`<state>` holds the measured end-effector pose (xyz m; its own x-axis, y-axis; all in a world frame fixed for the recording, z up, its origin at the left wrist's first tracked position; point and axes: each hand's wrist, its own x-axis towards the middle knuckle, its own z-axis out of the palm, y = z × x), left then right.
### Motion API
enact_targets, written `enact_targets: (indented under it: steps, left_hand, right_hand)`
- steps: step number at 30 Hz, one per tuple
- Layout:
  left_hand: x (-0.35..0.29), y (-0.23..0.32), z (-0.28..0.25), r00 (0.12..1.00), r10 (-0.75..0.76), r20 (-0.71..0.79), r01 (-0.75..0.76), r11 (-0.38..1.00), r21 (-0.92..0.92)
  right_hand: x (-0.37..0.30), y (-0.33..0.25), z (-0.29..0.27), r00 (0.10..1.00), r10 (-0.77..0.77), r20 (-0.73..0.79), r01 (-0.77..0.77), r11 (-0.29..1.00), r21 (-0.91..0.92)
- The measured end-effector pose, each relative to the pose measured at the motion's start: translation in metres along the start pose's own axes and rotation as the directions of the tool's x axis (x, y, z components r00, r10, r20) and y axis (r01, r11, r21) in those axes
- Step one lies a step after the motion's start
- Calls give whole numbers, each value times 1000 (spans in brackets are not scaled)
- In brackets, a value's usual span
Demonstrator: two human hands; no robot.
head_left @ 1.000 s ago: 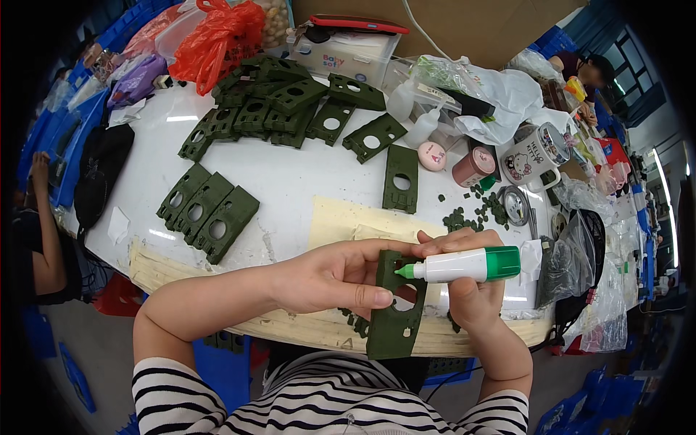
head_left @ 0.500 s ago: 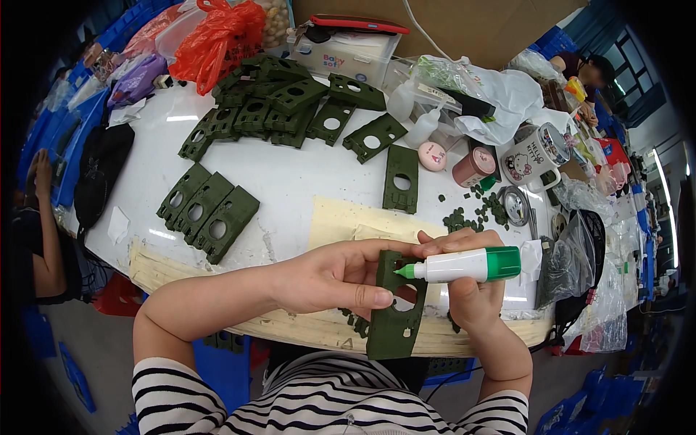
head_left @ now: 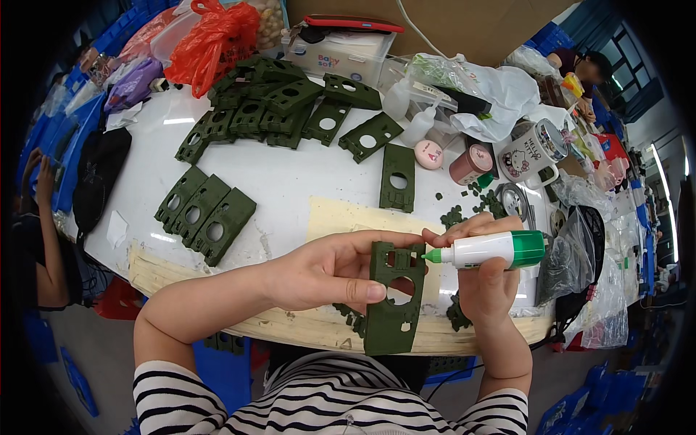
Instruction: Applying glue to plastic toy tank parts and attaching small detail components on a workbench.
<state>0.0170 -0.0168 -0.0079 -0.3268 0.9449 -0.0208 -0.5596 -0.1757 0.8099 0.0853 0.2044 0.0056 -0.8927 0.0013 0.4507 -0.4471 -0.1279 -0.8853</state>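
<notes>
My left hand (head_left: 337,272) grips a dark green plastic hull part (head_left: 391,326) with a round hole, holding it upright over the table's front edge, thumb on its face. Between the fingers and thumb of my right hand (head_left: 489,283) lies a white glue bottle (head_left: 482,251) with a green cap end and a pointed green nozzle. The nozzle tip is at the part's upper right edge; whether it touches cannot be told. Beyond my hands, a single similar hull part (head_left: 398,194) lies on the table, and several more hull parts (head_left: 215,230) lie in a row to the left.
A heap of green hull parts (head_left: 272,101) covers the table's far middle. Small green pieces (head_left: 455,217) are scattered on the right, near a pink jar (head_left: 471,164) and a white mug (head_left: 533,152). A black pouch (head_left: 101,174) lies at the left edge. Other people sit nearby.
My right hand has drawn the glue bottle to the right, taking its nozzle from over the part's face to its edge. The hull part has shifted slightly up and left.
</notes>
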Motion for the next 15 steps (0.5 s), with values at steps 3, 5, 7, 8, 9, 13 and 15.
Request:
enact_targets:
  steps: [3, 5, 7, 8, 9, 13, 15]
  left_hand:
    - [0, 1, 0, 1000, -3, 5, 3, 1000, -2]
    - [0, 1, 0, 1000, -8, 6, 8, 1000, 1]
    - [0, 1, 0, 1000, -9, 6, 9, 1000, 6]
    - [0, 1, 0, 1000, -6, 7, 6, 1000, 5]
    - [0, 2, 1, 1000, -4, 8, 4, 1000, 3]
    - [1, 0, 0, 999, 31, 8, -31, 999, 28]
    - [0, 1, 0, 1000, 9, 15, -9, 1000, 10]
  right_hand:
    - [0, 1, -1, 1000, -6, 2, 6, 1000, -11]
    - [0, 0, -1, 1000, 1, -3, -1, 1000, -10]
    - [-1, 1, 0, 1000, 0, -11, 0, 1000, -4]
    - [-1, 2, 0, 1000, 0, -15, 0, 1000, -1]
    - [-1, 2, 0, 1000, 0, -16, 0, 1000, -1]
    - [-1, 1, 1, 1000, 0, -15, 0, 1000, -3]
    - [-1, 1, 0, 1000, 1, -14, -1, 1000, -6]
